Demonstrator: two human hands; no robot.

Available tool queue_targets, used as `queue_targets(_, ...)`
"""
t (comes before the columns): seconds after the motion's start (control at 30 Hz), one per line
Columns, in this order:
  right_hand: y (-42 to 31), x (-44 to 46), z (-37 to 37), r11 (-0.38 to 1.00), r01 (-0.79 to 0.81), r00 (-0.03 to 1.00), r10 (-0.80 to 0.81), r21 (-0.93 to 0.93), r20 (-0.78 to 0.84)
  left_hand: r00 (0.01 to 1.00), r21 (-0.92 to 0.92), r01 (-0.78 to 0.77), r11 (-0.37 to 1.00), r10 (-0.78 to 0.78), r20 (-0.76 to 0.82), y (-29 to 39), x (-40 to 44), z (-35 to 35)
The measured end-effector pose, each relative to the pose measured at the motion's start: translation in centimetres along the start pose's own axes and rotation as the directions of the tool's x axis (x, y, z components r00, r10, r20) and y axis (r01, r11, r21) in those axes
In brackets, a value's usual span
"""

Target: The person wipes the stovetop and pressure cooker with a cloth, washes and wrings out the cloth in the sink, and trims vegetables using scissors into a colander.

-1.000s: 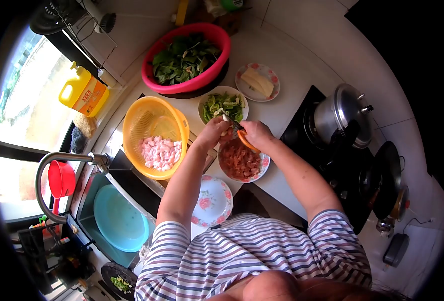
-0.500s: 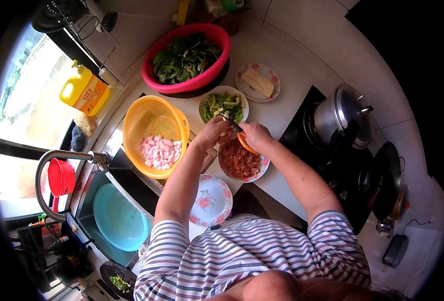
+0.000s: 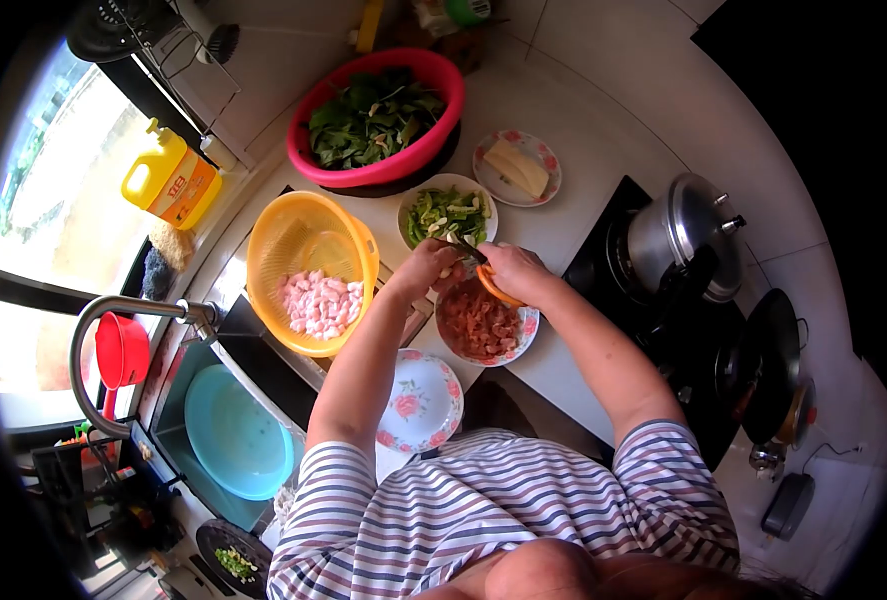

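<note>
My right hand [image 3: 515,270] is closed on a pair of scissors with orange handles [image 3: 501,290]; their dark blades point left toward my other hand. My left hand [image 3: 426,268] has its fingers bent together by the blade tips, around something small and pale that I cannot make out. Both hands are over the near rim of a plate of cut green peppers [image 3: 448,215]. Just below them stands a flowered bowl of sliced raw meat [image 3: 481,325]. A yellow colander [image 3: 308,225] with pale pink meat pieces is to the left of my left hand.
Behind stand a pink basin [image 3: 448,75] of leafy greens and a plate [image 3: 551,165] with a pale block. An empty flowered plate [image 3: 418,400] lies near my body. On the right are a pressure cooker [image 3: 668,235] and black stove; at left, the sink's blue basin [image 3: 233,430] and faucet [image 3: 83,350].
Almost nothing differs. The hands and scissors stay over the same spot with only slight finger and blade movement, and the whole view has shifted a little.
</note>
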State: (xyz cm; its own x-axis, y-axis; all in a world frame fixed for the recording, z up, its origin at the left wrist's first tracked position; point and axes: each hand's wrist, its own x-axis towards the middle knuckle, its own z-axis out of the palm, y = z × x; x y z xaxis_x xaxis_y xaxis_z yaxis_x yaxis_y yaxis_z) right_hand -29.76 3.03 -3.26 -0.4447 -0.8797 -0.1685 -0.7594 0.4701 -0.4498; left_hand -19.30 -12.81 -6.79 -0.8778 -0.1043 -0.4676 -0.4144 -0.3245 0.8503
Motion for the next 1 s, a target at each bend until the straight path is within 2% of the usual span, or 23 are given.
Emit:
queue_targets(0.17, -1.1, 0.2, -0.9, 1.000, -0.027, 0.999, 0.028, -0.015, 0.045, 0.997, -0.080, -0.072, 0.994, 0.075, 0.036, -0.3, 0.3, -0.1)
queue_targets(0.27, -1.8, 0.1, -1.9, 0.995, -0.067, 0.989, 0.076, -0.070, 0.128, 0.998, -0.045, -0.055, 0.997, 0.056, 0.018, -0.1, 0.1, 0.0)
queue_targets(0.4, -1.0, 0.2, -1.5, 0.997, -0.052, 0.997, 0.055, -0.048, 0.062, 1.000, -0.092, -0.018, 0.996, 0.017, -0.019, 0.6, 0.0, 0.3)
queue_targets(0.47, -0.2, 0.5, -0.8, 0.998, -0.036, 0.999, 0.038, -0.051, 0.032, 0.999, -0.154, -0.044, 0.987, 0.048, 0.020, 0.2, 0.3, 0.1)
queue_targets(0.6, 0.3, 0.6, -0.4, 0.997, -0.009, 0.998, 0.004, 0.082, 0.060, 0.994, -0.082, -0.055, 0.995, 0.063, 0.090, 0.3, 0.1, 0.0)
queue_targets(0.63, 0.2, 0.6, -0.4, 0.993, -0.006, 0.998, -0.002, 0.122, 0.065, 0.996, -0.109, -0.045, 0.993, 0.053, 0.069, 0.4, 0.1, 0.0)
queue_targets(0.8, -0.3, 0.4, 0.1, 0.997, -0.001, 1.000, 0.002, 0.082, -0.004, 0.998, -0.153, -0.058, 0.987, 0.058, -0.008, 0.5, 0.5, 0.2)
queue_targets(0.9, -0.1, 0.3, 0.4, 0.996, 0.008, 1.000, -0.006, 0.085, -0.028, 0.996, -0.089, -0.084, 0.992, 0.083, -0.013, 0.4, 0.7, 0.0)
queue_targets(0.97, 0.0, 0.5, 0.5, 0.997, 0.020, 0.999, -0.017, 0.079, -0.036, 0.999, -0.269, 0.004, 0.963, 0.009, 0.048, 0.2, 1.0, 0.0)
queue_targets(1.0, 0.0, 0.6, 0.6, 0.998, -0.005, 0.999, 0.007, 0.060, -0.033, 0.999, -0.270, 0.004, 0.963, 0.009, 0.048, 0.0, 1.3, -0.1)
